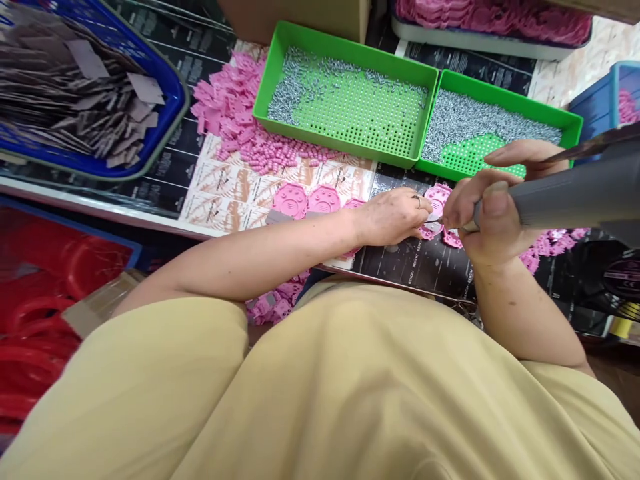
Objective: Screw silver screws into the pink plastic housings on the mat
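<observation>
My right hand (pixel 493 210) is wrapped round the front of a grey electric screwdriver (pixel 560 197). Its thin dark bit points left onto a pink plastic part (pixel 437 201) on the bench. My left hand (pixel 393 217), with a ring on one finger, has its fingers curled together at the left edge of that part, holding it against the surface. The fingertips are partly hidden. More pink plates (pixel 291 200) lie in a row left of my left wrist, with grey flat pieces beside them.
Behind my hands stand two green trays (pixel 345 143) holding small silver screws. Pink parts (pixel 230 100) are piled left of them. A blue basket (pixel 170 127) of thin flat pieces stands at far left, above red items (pixel 45 287). A fan (pixel 623 277) is at right.
</observation>
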`<state>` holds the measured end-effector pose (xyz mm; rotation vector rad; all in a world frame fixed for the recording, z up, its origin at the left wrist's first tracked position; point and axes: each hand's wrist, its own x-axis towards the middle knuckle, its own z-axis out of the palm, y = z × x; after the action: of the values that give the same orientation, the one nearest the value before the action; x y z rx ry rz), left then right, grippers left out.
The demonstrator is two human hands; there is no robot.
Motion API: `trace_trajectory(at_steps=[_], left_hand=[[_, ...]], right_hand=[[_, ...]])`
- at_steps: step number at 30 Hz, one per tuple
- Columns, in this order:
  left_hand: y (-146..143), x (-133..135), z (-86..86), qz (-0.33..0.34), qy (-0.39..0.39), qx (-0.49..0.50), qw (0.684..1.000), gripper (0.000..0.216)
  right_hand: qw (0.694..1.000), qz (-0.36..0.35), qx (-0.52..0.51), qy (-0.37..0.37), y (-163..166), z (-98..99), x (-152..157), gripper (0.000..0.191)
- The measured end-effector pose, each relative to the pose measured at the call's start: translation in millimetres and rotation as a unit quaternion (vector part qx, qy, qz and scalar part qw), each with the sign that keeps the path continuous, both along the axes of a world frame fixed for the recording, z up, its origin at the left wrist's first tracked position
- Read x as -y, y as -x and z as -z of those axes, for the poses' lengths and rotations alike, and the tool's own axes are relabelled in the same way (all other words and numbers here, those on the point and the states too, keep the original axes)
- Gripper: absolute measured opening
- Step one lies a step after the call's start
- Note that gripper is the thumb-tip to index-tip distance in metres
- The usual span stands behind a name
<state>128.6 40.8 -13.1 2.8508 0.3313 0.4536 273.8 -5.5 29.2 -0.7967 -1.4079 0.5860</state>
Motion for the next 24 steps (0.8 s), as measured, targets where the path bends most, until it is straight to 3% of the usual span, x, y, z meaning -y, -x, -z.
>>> trace_trajectory(at_steps=[4,9,16,19,24], left_hand=[[0.3,0.8,-4.5,-0.006,0.002,-0.025,1.0,0.018],[2.3,2.5,-14.8,-0.032,0.015,0.011,0.999,0.019],[0.8,10.8,-19.7,-0.061,0.012,0.019,0.998,0.029],[0.6,11.5,-18.9,-0.067,0.006,0.013,0.998,0.03],[0.4,14.6,-19.0,-0.077,0.018,-0.013,0.997,0.025]], right_hand=[[0.999,0.03,-0.029,0.033,-0.7,0.7,-5.6,0.039],[0.994,-0.027,-0.066,-0.079,-0.9,-21.9,-0.7,0.038],[0.986,-0.044,-0.073,-0.146,5.5,-35.5,4.5,0.031],[0.986,-0.062,-0.059,-0.143,6.8,-35.2,4.8,0.031],[0.993,-0.012,-0.08,-0.081,6.8,-28.8,6.1,0.03]])
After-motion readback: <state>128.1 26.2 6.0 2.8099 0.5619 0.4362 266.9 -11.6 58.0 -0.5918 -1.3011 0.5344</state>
